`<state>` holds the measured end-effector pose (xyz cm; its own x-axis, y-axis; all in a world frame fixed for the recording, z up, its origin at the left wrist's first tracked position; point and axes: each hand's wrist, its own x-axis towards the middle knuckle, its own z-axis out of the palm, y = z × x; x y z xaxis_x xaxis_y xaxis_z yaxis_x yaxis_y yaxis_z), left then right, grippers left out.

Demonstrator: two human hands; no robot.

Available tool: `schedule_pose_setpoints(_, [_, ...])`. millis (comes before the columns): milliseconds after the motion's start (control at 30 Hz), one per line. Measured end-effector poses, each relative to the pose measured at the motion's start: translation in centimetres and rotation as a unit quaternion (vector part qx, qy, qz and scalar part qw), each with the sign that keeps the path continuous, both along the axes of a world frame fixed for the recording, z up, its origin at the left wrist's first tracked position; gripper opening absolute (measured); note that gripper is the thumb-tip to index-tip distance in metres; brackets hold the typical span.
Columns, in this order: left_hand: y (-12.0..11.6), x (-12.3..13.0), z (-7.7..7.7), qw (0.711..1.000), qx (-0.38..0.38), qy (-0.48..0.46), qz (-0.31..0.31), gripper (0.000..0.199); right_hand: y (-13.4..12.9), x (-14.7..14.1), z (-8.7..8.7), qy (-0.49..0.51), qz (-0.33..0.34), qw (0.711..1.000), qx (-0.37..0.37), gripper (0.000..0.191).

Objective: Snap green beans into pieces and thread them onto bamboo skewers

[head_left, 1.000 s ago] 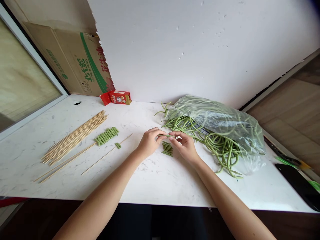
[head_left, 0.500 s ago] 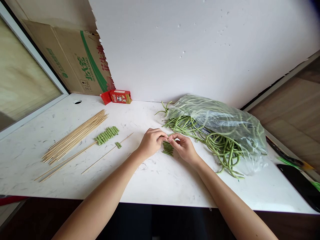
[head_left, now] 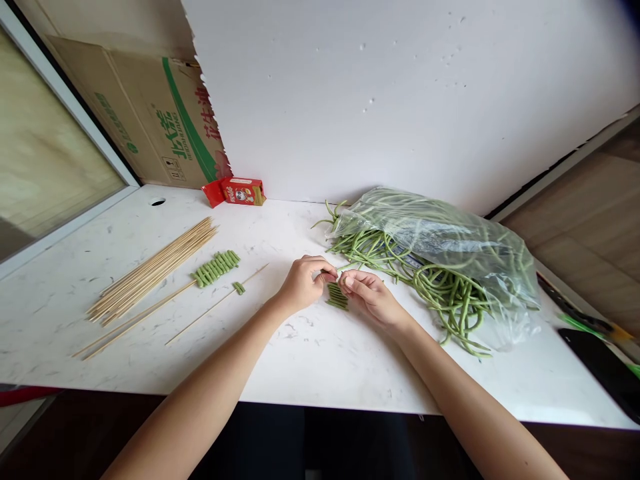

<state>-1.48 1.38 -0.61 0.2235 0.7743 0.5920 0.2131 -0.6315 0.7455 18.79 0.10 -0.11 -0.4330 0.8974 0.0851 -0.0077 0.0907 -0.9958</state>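
My left hand [head_left: 306,283] is closed in a pinch above the white table, its fingertips facing those of my right hand [head_left: 369,293]. A short bit of green long bean shows between the two pinches; most of it is hidden by the fingers. Just below the fingertips lies a row of cut bean pieces [head_left: 337,297], partly covered by my right hand. Left of my hands, two short bean pieces [head_left: 239,288] sit by a single bamboo skewer [head_left: 210,309]. Farther left, a row of bean pieces [head_left: 216,268] is threaded on two skewers [head_left: 135,323].
A clear plastic bag [head_left: 440,227] of long beans [head_left: 453,293] spills out on the right. A bundle of bamboo skewers [head_left: 155,267] lies at the left. A red box [head_left: 243,191] stands by the back wall. At the right edge is a black phone [head_left: 600,367].
My two hands have drawn slightly apart, leaving a small gap between the fingertips. My right hand's fingers have curled in more. The view has shifted a little.
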Motion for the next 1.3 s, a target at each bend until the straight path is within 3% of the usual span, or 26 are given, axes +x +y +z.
schedule_pose_setpoints(67, [0.1,-0.1,0.0,1.0,-0.01,-0.015,0.001,0.016,0.2,0.3,0.2,0.013,-0.019,1.0,0.004,0.044])
schedule_pose_setpoints(233, [0.3,-0.4,0.0,0.999,0.012,0.006,0.033,0.006,1.2,1.2,-0.3,-0.025,-0.15,0.985,0.079,0.04])
schedule_pose_setpoints(300, [0.3,-0.5,-0.2,0.998,0.02,0.028,0.044,0.02,1.4,1.2,-0.7,-0.07,-0.172,0.975,0.125,0.035])
schedule_pose_setpoints(433, [0.2,-0.6,-0.6,0.998,0.008,0.041,0.054,0.049,1.5,0.9,-1.4,-0.183,-0.153,0.948,0.209,0.029])
schedule_pose_setpoints(600, [0.3,-0.7,-0.6,0.998,0.009,0.031,0.048,0.049,2.0,0.8,-2.1,-0.274,-0.142,0.913,0.268,0.026])
schedule_pose_setpoints(800, [0.4,-0.6,-0.5,0.998,0.019,0.051,0.041,0.052,2.1,0.8,-2.2,-0.325,-0.104,0.892,0.295,0.027])
schedule_pose_setpoints(900, [0.4,-0.7,-0.6,0.997,0.018,0.06,0.035,0.057,1.8,0.9,-1.7,-0.316,-0.096,0.897,0.295,0.028])
schedule_pose_setpoints(1033, [0.4,-0.6,-0.7,0.996,0.011,0.078,0.03,0.059,1.3,0.9,-0.7,-0.245,-0.1,0.924,0.277,0.041])
schedule_pose_setpoints(1133, [0.3,-0.4,-0.7,0.996,-0.004,0.089,0.029,0.056,1.0,0.7,-0.3,-0.212,-0.105,0.943,0.236,0.038])
schedule_pose_setpoints(1300, [0.2,-0.2,-1.0,0.995,-0.023,0.094,0.016,0.056,1.2,0.6,-0.3,-0.219,-0.123,0.949,0.19,0.038])
